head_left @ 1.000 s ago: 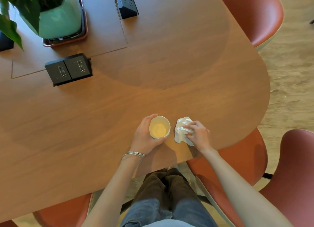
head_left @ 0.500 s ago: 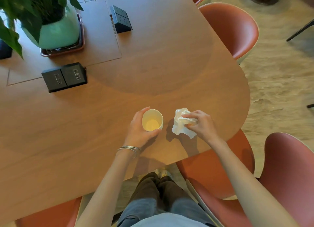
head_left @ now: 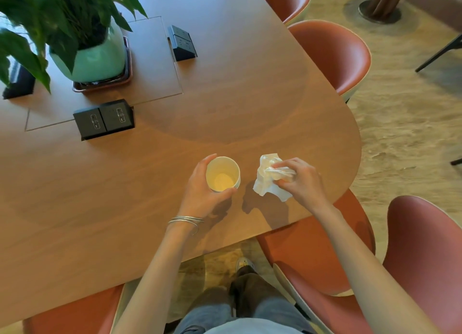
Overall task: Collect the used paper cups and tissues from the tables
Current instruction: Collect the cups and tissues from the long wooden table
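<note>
A white paper cup (head_left: 222, 174), empty with a yellowish inside, is upright near the front edge of the wooden table (head_left: 225, 88). My left hand (head_left: 201, 191) grips it, fingers and thumb curled round its side. To its right my right hand (head_left: 301, 181) pinches a crumpled white tissue (head_left: 267, 178), which hangs just above the tabletop and casts a shadow below it.
A green potted plant (head_left: 87, 56) on a tray stands at the back left. Black power socket boxes (head_left: 103, 120) sit on the table, another (head_left: 182, 42) farther back. Red chairs (head_left: 332, 53) ring the table; one (head_left: 425, 248) is at my right.
My right hand has lifted the tissue off the table. The left hand keeps its grip on the cup. The view has tilted up, showing more chairs and floor.
</note>
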Motion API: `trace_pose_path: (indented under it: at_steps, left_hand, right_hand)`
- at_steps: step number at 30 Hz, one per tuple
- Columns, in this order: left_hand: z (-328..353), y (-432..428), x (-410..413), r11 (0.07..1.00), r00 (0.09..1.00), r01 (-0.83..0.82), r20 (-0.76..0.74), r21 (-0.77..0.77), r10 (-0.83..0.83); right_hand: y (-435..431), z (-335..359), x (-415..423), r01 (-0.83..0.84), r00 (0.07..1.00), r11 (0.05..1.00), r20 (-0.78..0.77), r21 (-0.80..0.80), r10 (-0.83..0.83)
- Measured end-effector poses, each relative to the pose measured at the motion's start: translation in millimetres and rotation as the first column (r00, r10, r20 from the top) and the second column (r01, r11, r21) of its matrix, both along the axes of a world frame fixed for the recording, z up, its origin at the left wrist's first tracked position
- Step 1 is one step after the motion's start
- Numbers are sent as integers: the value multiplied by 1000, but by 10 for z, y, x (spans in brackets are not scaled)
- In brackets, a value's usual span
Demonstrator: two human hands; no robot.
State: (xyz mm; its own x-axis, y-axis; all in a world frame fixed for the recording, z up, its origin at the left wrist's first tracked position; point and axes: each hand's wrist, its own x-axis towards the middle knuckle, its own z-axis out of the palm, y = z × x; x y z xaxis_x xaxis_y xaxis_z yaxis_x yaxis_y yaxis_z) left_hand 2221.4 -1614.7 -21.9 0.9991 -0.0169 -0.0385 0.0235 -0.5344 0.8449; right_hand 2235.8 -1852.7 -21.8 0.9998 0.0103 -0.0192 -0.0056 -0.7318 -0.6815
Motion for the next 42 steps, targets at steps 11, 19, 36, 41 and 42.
trace_pose_path:
  at_steps: [11, 19, 36, 41, 42]
  left_hand:
    - [77, 516, -471, 999, 1000, 23, 12, 40, -24]
    - [199, 1097, -946, 1000, 1000, -2, 23, 1, 2]
    - [204, 1262, -1574, 1000, 999, 0, 34, 12, -1]
    - [244, 1113, -1843, 1000, 999, -24, 46, 4, 24]
    - [253, 1073, -1915, 999, 998, -34, 44, -4, 34]
  right_hand:
    - [471, 95, -451, -9, 999, 999, 32, 35, 8]
    - [984, 212, -940, -1, 998, 999, 68, 54, -3]
    - [1121, 497, -1631, -33, 995, 999, 91, 14, 31]
    - [965, 531, -1801, -65, 990, 998, 125, 12, 63]
    - [930, 534, -1845, -73, 989, 997, 129, 9, 71]
